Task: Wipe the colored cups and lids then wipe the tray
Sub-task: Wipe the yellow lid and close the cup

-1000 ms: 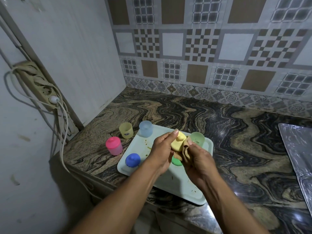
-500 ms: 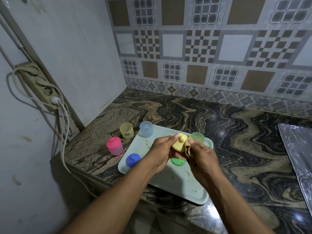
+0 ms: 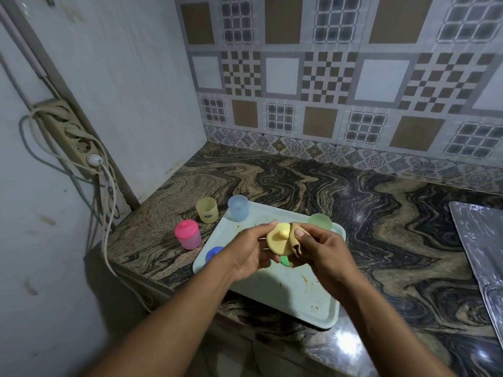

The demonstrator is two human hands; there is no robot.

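Note:
My left hand (image 3: 246,253) holds a yellow lid (image 3: 279,242) with a round knob above the pale tray (image 3: 288,292). My right hand (image 3: 317,247) pinches a tan cloth (image 3: 295,242) against the lid's right edge. On the tray stand a blue cup (image 3: 238,207) and a green cup (image 3: 320,221). A blue lid (image 3: 213,253) and a green lid (image 3: 285,260) lie on it, both partly hidden by my hands. A yellow cup (image 3: 206,210) and a pink cup with its lid (image 3: 187,234) stand on the counter left of the tray. The tray shows crumbs and smears.
The marble-patterned counter (image 3: 381,227) ends at a wall on the left and a tiled backsplash behind. A power strip with cables (image 3: 81,148) hangs on the left wall. A shiny metal sheet (image 3: 481,257) lies at the right edge.
The yellow lid has turned in my hands so its knobbed top now faces me, and the cloth has shifted to its right edge. The cups and tray have not moved.

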